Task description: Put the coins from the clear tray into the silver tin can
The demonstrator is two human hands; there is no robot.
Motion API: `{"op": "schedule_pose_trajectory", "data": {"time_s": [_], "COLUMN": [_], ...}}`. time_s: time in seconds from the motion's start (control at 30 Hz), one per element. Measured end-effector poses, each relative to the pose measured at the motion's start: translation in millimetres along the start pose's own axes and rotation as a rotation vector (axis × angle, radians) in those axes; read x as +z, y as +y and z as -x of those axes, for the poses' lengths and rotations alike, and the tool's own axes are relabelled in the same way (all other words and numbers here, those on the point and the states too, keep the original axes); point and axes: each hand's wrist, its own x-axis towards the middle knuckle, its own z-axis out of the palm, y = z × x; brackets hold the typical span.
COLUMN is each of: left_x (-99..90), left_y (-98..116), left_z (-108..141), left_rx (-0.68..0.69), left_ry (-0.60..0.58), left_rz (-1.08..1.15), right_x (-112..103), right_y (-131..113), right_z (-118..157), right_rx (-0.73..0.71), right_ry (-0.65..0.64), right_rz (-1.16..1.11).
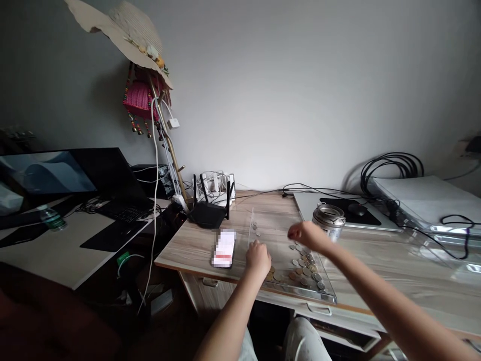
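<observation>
Nearest the camera, two bare forearms are seen reaching out over the front edge of a wooden table (195,245). On a clear flat tray (326,293) at the table's front, loose coins (305,268) are scattered, mostly silver, some brownish. The left hand (258,258) is laid knuckles-up at the tray's left-front part, fingers curled under, touching or just above the coins there; whether anything is pinched cannot be told. The right hand (306,235) is raised above the coins, just beside a metal tin can (329,220), fingers bunched together narrowly; whether a coin is held between them cannot be told because of blur. A few single coins are seen apart at the tray's far-left edge. A phone (224,248) with a blurred screen is laid just left of the tray. Behind it a black router (207,210) with upright antennas is placed, with a white box of cables (216,183) beyond. A silver laptop (311,203) with a black mouse pad (347,210) and mouse is set behind the can. Coiled black cable (391,168) is seen far right. On a separate white table (48,255) to the left, an open laptop (93,175) and a water bottle (52,219) are found. A straw hat (128,30) and pink bag (139,98) are hung on a stand by the wall.
</observation>
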Motion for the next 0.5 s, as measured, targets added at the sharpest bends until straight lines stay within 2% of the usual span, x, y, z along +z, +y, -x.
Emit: {"op": "schedule_pose_trajectory", "data": {"time_s": [0.07, 0.13, 0.2, 0.27, 0.37, 0.43, 0.5], "left_x": [0.0, 1.5, 3.7, 5.9, 8.0, 8.4, 8.5], "left_y": [0, -1, -2, -2, -2, -3, -3], "left_z": [0, 1, 1, 1, 0, -1, -2], "left_rx": [0.007, 0.009, 0.012, 0.019, 0.020, 0.023, 0.026], "left_ry": [0.003, 0.009, 0.021, 0.035, 0.036, 0.028, 0.021], "left_rz": [0.002, 0.003, 0.005, 0.005, -0.004, -0.016, -0.025], "right_x": [-38, -68, -83, -87, -82, -80, -80], "right_y": [24, 53, 80, 99, 112, 111, 102], "right_z": [-11, -19, -22, -21, -16, -14, -11], "right_rx": [0.064, 0.169, 0.280, 0.339, 0.314, 0.302, 0.295], "right_ry": [0.146, 0.275, 0.292, 0.210, 0.119, 0.109, 0.169], "right_rz": [0.008, 0.077, 0.169, 0.215, 0.214, 0.226, 0.266]}}
